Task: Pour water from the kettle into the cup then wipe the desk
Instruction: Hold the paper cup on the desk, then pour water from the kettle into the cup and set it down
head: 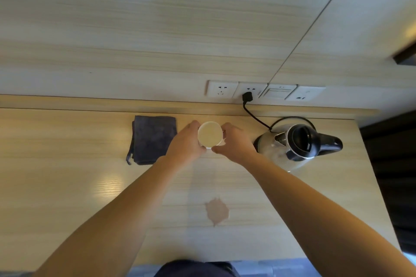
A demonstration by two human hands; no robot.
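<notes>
Both hands on the cup [209, 134] right now: left hand [186, 144] wraps its left side, right hand [234, 144] cups the right, fingers [195, 124] of each curled round the white wall w/ thumbs meeting at the near edge, so it's a closed two-handed grip, not a hover. Cup sits at the back of the counter [67, 186], approx centre, between the cloth and the kettle; can't tell whether it's lifted or resting on the surface. Inside looks pale yellowish; could be water catching the warm light or just the bare bottom, too unclear to call. Two hands prob. because a full cup slops easily, so steadying makes sense. Electric kettle [292, 144] stands just to the right on its base, steel body, black lid and handle pointing right, spout toward the cup, handy for a right-hand pour; its cord [254, 117] runs back to a plug in the wall socket [248, 91]. Dark grey cloth [154, 139] lies folded flat on the left, close to the left hand, untouched, ready for the wipe. Nearer the person there's a brownish wet patch [217, 211] on the wood, well apart from the cup; that's likely the wipe target. My read: cup is being parked out of the way, wiping not yet begun.
</notes>
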